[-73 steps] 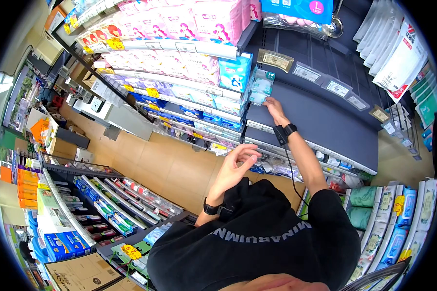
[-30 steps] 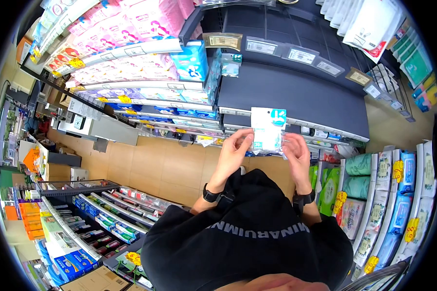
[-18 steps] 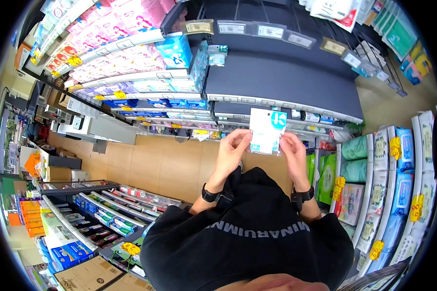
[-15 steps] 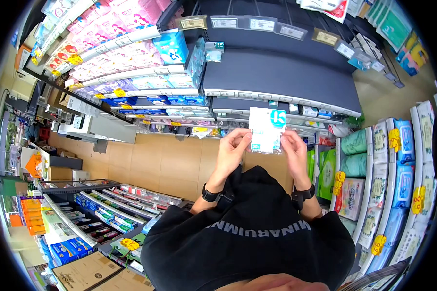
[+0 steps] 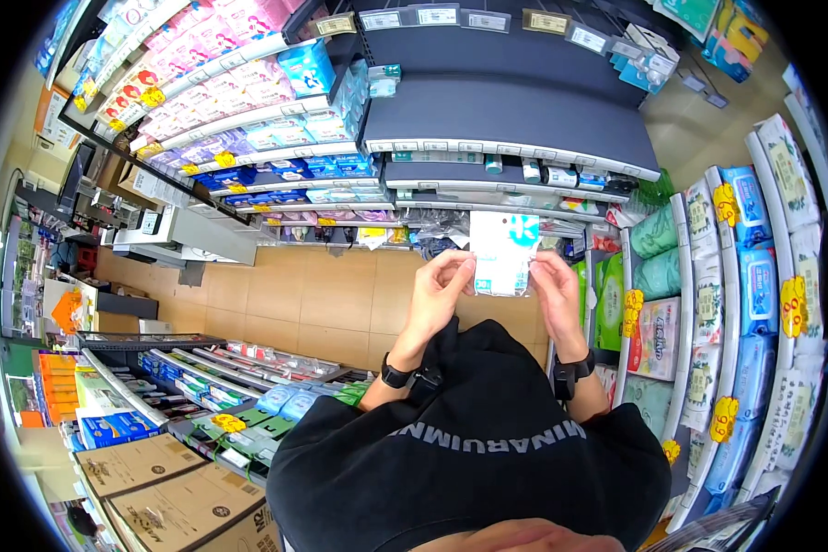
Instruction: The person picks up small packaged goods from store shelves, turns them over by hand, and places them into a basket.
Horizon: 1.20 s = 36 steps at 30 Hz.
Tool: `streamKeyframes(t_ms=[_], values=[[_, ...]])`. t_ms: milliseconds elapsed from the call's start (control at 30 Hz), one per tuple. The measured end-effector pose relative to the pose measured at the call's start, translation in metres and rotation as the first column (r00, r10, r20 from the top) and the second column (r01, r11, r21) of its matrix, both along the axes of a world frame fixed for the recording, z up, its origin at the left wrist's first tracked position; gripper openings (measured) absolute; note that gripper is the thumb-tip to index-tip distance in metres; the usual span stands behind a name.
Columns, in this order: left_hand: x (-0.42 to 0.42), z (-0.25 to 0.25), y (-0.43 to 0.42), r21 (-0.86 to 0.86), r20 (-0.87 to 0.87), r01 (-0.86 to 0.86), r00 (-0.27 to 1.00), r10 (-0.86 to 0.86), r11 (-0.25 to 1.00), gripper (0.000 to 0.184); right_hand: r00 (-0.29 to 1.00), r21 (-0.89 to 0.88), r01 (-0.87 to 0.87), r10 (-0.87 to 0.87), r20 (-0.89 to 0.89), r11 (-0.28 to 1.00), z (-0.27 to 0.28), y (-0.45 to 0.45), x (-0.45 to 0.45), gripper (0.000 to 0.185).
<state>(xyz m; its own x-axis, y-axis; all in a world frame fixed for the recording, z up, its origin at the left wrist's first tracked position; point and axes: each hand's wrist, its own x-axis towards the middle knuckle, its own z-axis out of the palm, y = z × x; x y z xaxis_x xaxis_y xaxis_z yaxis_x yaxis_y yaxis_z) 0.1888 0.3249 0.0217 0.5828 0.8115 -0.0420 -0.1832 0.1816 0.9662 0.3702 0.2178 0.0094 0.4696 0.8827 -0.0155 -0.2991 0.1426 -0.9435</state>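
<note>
Between my two hands is a small flat packet [image 5: 504, 253] with a white and light-blue front and a clear lower edge; its contents are too bright to make out. The fingers and thumb of my left hand [image 5: 440, 293] pinch its left edge near the bottom. On the other side, my right hand [image 5: 557, 293] grips the lower right edge. The packet is held upright in front of my chest, above the tiled floor. Both wrists wear dark bands.
Ahead stands a dark shelf unit [image 5: 506, 115] with price tags and a few small goods low down. Pink packs [image 5: 248, 23] line the shelves at left. Wipes packs [image 5: 756, 285] fill the right shelves. Cardboard boxes [image 5: 170, 506] sit at lower left, beyond a stretch of tiled floor [image 5: 285, 285].
My view has shifted slightly, so the shelves ahead sit a little higher and further left. The packet has tipped a little and stays in both hands.
</note>
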Motion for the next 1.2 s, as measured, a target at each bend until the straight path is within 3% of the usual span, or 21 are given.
streamKeyframes(t_ms=[333, 533, 933, 1000, 1200], values=[[-0.015, 0.006, -0.062, 0.016, -0.046, 0.040, 0.998, -0.039, 0.999, 0.020, 0.997, 0.027, 0.002, 0.000, -0.080, 1.000, 0.002, -0.067, -0.016, 0.013], [-0.030, -0.007, -0.088, 0.004, -0.101, 0.096, 0.990, -0.095, 0.995, 0.022, 0.976, 0.041, 0.019, -0.010, -0.219, 0.999, -0.012, -0.101, -0.034, 0.012], [-0.049, -0.010, -0.096, -0.038, -0.083, 0.176, 0.980, -0.178, 0.984, 0.024, 0.986, -0.057, 0.159, -0.162, -0.044, 0.986, -0.011, -0.118, -0.061, 0.014], [-0.052, -0.012, -0.094, -0.059, -0.051, 0.174, 0.983, -0.177, 0.983, 0.023, 0.989, -0.069, 0.138, -0.135, 0.053, 0.988, -0.002, -0.118, -0.063, 0.014], [-0.050, -0.015, -0.084, -0.064, -0.009, 0.211, 0.977, -0.212, 0.975, 0.023, 0.982, -0.054, 0.188, -0.186, 0.033, 0.981, -0.008, -0.117, -0.065, 0.015]])
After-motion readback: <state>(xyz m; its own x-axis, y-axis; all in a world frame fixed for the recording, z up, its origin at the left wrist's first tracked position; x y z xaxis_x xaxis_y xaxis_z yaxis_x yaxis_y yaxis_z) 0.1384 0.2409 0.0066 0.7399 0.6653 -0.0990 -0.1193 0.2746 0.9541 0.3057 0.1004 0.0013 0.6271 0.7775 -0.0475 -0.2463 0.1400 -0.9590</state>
